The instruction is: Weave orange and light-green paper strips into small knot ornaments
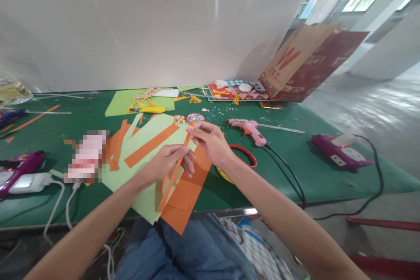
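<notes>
Between my hands runs a narrow orange paper strip (168,196), slanting from upper right to lower left. The fingers of my right hand (210,140) pinch its upper end. Lower down, my left hand (169,162) has its thumb and fingers closed on the same strip. Beneath both hands lie light green paper sheets (141,192) and an orange sheet (190,201) that reaches over the table's front edge. A wider orange strip (151,145) rests on the green paper left of my hands. Just beyond my right hand is a small round patterned piece (195,117).
A pink glue gun (247,129) with a cord lies right of my hands, near red-handled scissors (247,155). Purple power strips (341,153) sit at both sides. A yellow cutter (151,110), a blurred-out phone (87,156) and paper bags (295,61) are also on the green table (278,175).
</notes>
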The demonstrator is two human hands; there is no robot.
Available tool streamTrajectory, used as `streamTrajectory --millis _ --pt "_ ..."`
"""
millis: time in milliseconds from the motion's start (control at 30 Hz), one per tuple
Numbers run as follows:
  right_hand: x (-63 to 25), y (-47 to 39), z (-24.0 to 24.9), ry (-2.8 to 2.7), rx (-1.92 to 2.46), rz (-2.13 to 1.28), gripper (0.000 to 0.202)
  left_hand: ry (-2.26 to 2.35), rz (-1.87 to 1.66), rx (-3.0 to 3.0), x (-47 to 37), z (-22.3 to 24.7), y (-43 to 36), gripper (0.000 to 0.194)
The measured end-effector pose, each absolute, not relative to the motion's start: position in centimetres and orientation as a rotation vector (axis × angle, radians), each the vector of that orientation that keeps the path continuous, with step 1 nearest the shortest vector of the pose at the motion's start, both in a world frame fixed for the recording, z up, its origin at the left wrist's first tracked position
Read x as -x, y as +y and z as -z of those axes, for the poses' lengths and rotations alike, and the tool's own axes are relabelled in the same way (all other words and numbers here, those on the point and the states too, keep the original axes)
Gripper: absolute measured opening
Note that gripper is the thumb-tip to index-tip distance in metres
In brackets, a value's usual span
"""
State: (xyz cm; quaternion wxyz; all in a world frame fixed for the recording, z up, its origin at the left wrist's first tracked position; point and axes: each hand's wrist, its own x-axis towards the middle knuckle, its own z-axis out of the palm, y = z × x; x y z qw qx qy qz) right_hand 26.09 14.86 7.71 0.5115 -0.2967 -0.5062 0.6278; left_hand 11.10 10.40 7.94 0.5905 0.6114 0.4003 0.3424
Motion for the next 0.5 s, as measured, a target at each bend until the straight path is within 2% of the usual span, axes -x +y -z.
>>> streamTrajectory --millis 267,500 --pt "-26.27 15.16 -7.67 -1.208 0.705 -1.513 0.027 0.962 -0.804 -1.446 -11.05 -8.2 10.15 0.032" --pt "-25.75 14.43 -7.79 -1.483 0.738 -1.565 0.031 1.048 -0.879 -1.501 -10.85 -7.78 10.39 0.036"
